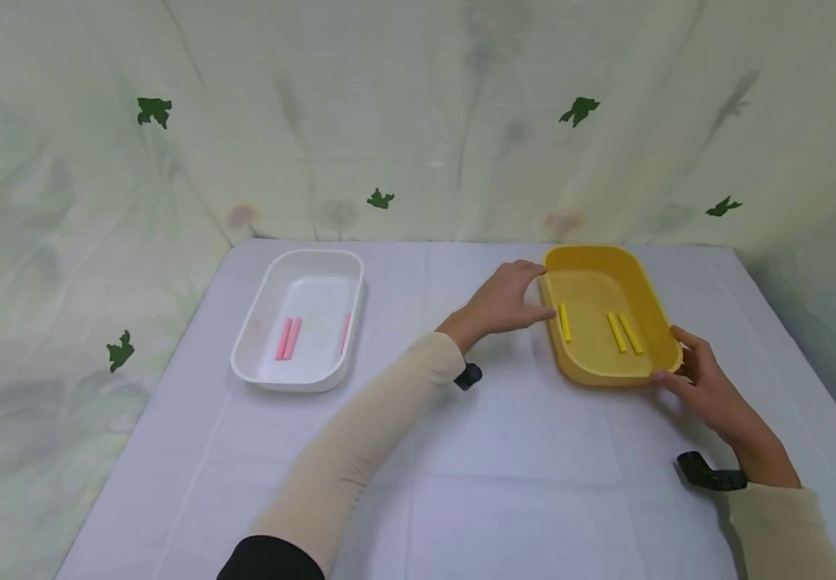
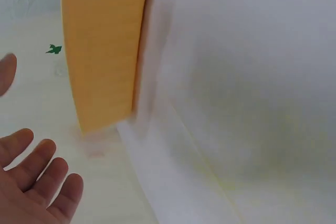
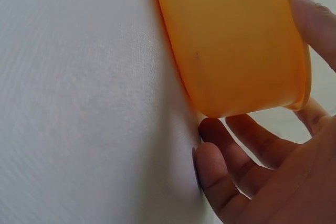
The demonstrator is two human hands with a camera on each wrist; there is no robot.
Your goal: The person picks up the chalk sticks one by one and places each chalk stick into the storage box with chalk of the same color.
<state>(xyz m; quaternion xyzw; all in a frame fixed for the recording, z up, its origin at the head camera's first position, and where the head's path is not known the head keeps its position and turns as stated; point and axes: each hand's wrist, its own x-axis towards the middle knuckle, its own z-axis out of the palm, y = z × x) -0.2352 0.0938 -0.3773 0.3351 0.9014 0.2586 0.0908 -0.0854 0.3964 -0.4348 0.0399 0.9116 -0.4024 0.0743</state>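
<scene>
A yellow tray (image 1: pixel 599 372) stands at the back right of the table with several short yellow sticks, among them a yellow stick (image 1: pixel 565 322) along its left side. Beside the tray's left rim is my left hand (image 1: pixel 501 300), thumb and fingers spread; the left wrist view shows its fingers (image 2: pixel 39 163) apart from the tray wall (image 2: pixel 105 51). My right hand (image 1: pixel 708 387) holds the tray's near right corner. In the right wrist view its thumb (image 3: pixel 317 22) lies at the rim and its bent fingers (image 3: pixel 252 135) are at the outer wall.
A white tray (image 1: pixel 291 379) with pink sticks (image 1: pixel 287 338) stands at the back left on the white-covered table (image 1: pixel 505 483). A pale patterned curtain (image 1: pixel 418 105) with dark green leaf shapes hangs behind and at the sides.
</scene>
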